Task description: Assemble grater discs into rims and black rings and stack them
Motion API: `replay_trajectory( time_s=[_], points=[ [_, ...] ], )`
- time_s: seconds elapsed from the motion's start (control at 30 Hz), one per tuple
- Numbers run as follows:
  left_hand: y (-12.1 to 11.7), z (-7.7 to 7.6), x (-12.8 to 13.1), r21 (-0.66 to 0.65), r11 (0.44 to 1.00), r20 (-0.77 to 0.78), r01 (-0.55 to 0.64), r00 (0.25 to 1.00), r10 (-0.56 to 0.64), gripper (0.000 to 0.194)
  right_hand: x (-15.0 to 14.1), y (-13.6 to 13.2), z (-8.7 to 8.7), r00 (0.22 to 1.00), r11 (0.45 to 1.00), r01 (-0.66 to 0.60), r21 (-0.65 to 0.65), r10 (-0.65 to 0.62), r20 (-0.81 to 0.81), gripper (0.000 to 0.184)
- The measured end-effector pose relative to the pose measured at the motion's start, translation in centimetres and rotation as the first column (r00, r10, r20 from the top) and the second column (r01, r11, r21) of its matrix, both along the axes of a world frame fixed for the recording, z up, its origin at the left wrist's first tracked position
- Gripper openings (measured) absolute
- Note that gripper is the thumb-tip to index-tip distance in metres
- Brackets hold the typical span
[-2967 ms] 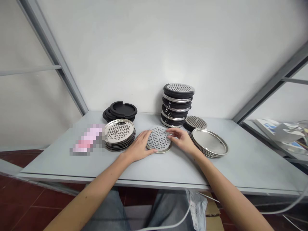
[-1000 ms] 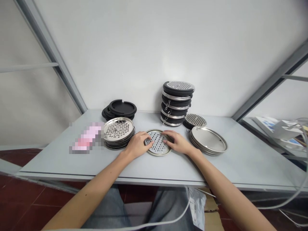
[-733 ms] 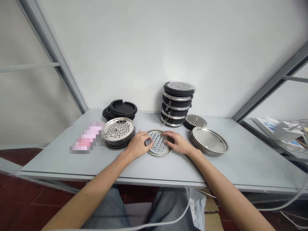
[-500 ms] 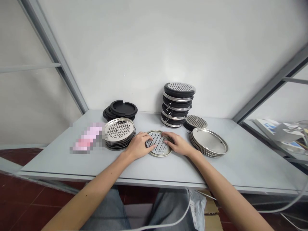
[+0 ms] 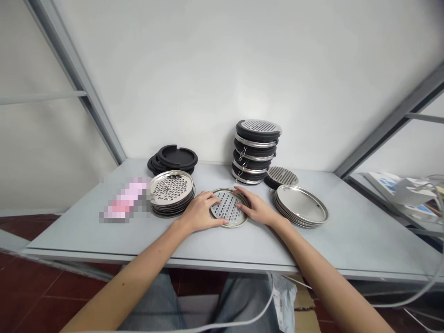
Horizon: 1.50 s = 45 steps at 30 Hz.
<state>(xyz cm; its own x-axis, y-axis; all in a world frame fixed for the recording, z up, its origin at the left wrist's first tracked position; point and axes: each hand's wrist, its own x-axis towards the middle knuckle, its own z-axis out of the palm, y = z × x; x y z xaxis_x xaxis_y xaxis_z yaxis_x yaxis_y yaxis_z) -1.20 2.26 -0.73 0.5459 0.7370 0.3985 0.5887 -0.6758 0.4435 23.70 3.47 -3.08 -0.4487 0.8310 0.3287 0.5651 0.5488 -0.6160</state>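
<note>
A round grater plate [image 5: 227,206] with rows of raised holes lies in a shallow metal dish [image 5: 239,224] in front of me. The plate sits left of the dish's centre, so a strip of the dish shows at right. My left hand [image 5: 201,210] grips the plate's left side, thumb along its near edge and fingers at the far left. From the right, my right hand [image 5: 255,206] curls over the far rim, its thumb on the plate's right part. Beside my left hand stands a stack of grater plates [image 5: 171,188]; beside my right, a stack of smooth metal dishes [image 5: 303,203].
Black plastic rings [image 5: 177,157] lie at back left. A tall stack of black and metal grater containers [image 5: 257,150] stands near the wall, with a slotted grater [image 5: 282,176] beside it. A pixelated pink object [image 5: 128,196] is on the left. The table's front edge [image 5: 222,264] runs below my forearms.
The grater plate has shifted slightly left and toward me within the dish. My left thumb has slid to the plate's near edge; my right hand stays almost in place.
</note>
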Motion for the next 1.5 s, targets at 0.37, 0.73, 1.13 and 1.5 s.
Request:
replay_trajectory(
  time_s=[0.37, 0.73, 1.13, 1.5],
  points=[
    [0.0, -0.1, 0.0, 0.015, 1.000, 0.002, 0.016, 1.000, -0.016, 0.039, 0.2, 0.3, -0.8, 0.998, 1.000, 0.012, -0.018, -0.013, -0.062, 0.063],
    [0.2, -0.2, 0.0, 0.012, 1.000, -0.003, 0.024, 1.000, -0.024, 0.034, 0.1, 0.2, -0.3, 0.998, 0.997, 0.052, 0.056, -0.054, 0.036, 0.048],
    [0.1, -0.2, -0.1, 0.043, 0.999, -0.033, 0.033, 0.999, -0.032, 0.035, -0.3, 0.1, 0.4, 0.999, 0.997, 0.018, 0.078, -0.022, 0.047, 0.039],
    [0.2, -0.1, -0.2, 0.076, 0.997, -0.010, -0.008, 1.000, 0.009, 0.041, -0.1, 0.1, 0.7, 0.998, 0.996, 0.019, 0.089, -0.025, 0.061, 0.033]
  ],
)
